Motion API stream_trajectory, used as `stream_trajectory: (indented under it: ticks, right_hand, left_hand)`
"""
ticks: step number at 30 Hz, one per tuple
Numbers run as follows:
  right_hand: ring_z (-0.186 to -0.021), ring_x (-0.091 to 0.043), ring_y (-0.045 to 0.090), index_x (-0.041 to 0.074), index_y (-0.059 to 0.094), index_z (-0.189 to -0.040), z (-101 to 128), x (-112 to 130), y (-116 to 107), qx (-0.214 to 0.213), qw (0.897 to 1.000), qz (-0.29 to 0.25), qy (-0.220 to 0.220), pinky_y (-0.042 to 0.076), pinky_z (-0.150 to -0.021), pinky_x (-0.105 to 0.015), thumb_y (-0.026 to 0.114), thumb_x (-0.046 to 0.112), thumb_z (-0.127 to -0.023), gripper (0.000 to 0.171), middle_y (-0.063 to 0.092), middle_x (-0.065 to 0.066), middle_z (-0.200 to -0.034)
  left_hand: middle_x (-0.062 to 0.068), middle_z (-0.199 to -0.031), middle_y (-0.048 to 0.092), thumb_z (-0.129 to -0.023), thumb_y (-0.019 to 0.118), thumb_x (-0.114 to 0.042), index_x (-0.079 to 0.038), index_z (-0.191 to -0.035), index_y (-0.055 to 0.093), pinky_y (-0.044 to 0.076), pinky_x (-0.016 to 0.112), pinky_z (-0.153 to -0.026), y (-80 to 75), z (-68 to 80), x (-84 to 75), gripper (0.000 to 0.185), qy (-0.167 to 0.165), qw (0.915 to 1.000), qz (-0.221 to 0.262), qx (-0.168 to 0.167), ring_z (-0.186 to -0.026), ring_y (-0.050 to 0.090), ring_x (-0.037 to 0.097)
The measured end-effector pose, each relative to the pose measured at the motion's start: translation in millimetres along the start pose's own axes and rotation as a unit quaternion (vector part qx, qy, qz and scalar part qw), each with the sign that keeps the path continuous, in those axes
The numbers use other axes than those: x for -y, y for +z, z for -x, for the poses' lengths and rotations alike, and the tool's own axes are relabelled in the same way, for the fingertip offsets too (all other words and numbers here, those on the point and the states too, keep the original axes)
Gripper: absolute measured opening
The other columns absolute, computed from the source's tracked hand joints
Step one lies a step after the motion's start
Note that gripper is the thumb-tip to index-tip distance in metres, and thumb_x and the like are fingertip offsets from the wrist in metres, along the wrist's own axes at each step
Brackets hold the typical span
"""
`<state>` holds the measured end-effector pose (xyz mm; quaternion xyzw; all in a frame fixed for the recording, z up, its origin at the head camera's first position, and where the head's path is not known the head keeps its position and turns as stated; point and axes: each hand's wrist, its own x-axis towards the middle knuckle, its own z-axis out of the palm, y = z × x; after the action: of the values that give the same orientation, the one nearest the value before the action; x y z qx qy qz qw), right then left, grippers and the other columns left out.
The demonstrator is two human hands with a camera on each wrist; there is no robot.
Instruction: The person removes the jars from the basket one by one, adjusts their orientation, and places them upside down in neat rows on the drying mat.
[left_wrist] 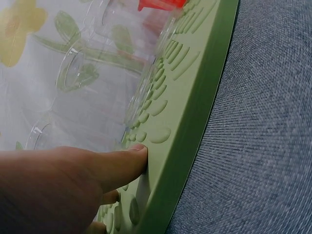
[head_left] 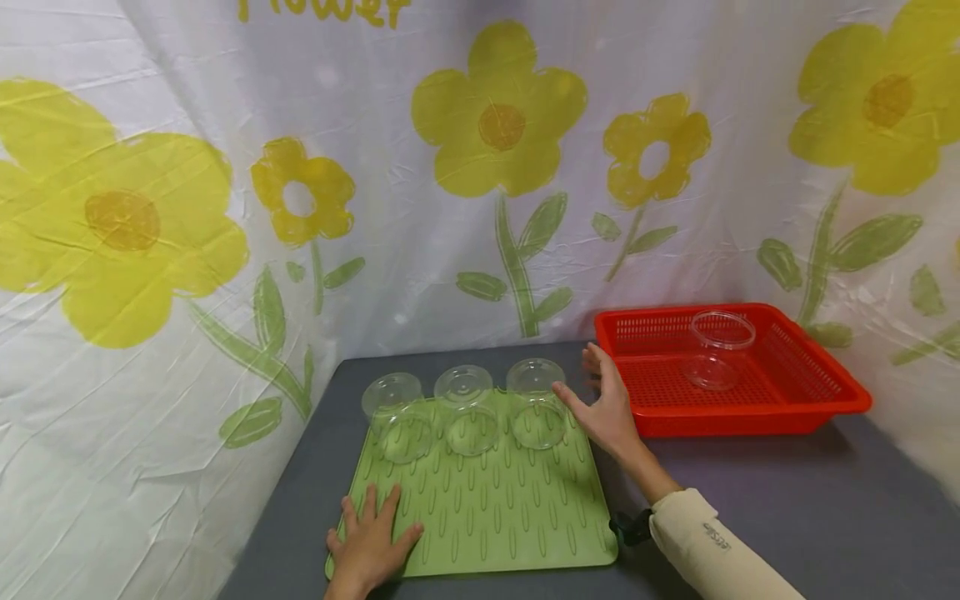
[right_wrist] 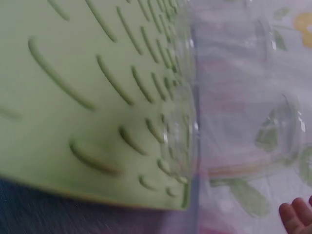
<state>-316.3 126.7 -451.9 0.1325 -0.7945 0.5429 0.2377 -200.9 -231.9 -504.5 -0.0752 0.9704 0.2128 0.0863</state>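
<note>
Three clear plastic containers stand in a row along the far part of a green ridged mat: a left container (head_left: 399, 421), a middle container (head_left: 467, 410) and a right container (head_left: 535, 404). My right hand (head_left: 606, 410) hovers beside the right container, fingers spread and the thumb toward its upper rim. In the right wrist view its fingertips (right_wrist: 298, 214) appear apart from that container. My left hand (head_left: 369, 533) rests flat on the mat's (head_left: 495, 517) near left corner, fingers spread, its thumb (left_wrist: 129, 161) pressing the surface. Neither hand holds anything.
A red plastic basket (head_left: 735, 423) stands at the right, behind my right forearm. Inside it is another clear container (head_left: 712, 354). The mat lies on a dark grey tabletop (head_left: 720, 475); a white flowered curtain (head_left: 420, 275) hangs behind.
</note>
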Motion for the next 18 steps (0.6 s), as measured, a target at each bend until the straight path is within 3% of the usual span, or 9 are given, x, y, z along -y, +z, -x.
stream_trajectory:
  ticks: [7, 13, 18]
  right_hand:
    - [-0.116, -0.032, 0.061, 0.005, 0.054, -0.142, -19.3, 7.3, -32.0, -0.095, 0.994, -0.025, -0.045, 0.051, -0.090, -0.030, 0.077, 0.014, -0.091, 0.057, 0.064, -0.016, -0.129]
    - [-0.107, -0.031, 0.063, 0.000, 0.060, -0.130, -46.0, 3.5, -65.2, -0.145, 0.989, 0.035, -0.020, 0.048, -0.081, -0.023, 0.074, 0.017, -0.094, 0.042, 0.066, -0.018, -0.118]
    - [-0.105, -0.032, 0.062, -0.002, 0.061, -0.126, -54.1, -11.7, -90.9, -0.186, 0.980, 0.074, 0.009, 0.042, -0.079, -0.020, 0.070, 0.019, -0.096, 0.038, 0.067, -0.020, -0.116]
  left_hand:
    - [0.036, -0.163, 0.017, -0.091, 0.065, -0.062, -0.009, -0.156, 0.041, 0.009, 0.090, -0.103, -1.3, -1.5, -1.5, 0.087, -0.001, 1.0000, -0.003, 0.007, -0.145, 0.000, 0.070]
    - [0.036, -0.163, 0.016, -0.091, 0.065, -0.062, -0.009, -0.156, 0.041, 0.009, 0.090, -0.103, -3.3, -0.3, -2.8, 0.087, 0.000, 0.9999, 0.000, 0.010, -0.144, -0.001, 0.070]
    - [0.038, -0.162, 0.016, -0.091, 0.066, -0.060, -0.007, -0.155, 0.041, 0.008, 0.090, -0.102, -2.9, 1.8, -2.4, 0.087, 0.000, 0.9999, 0.001, 0.012, -0.143, -0.002, 0.072]
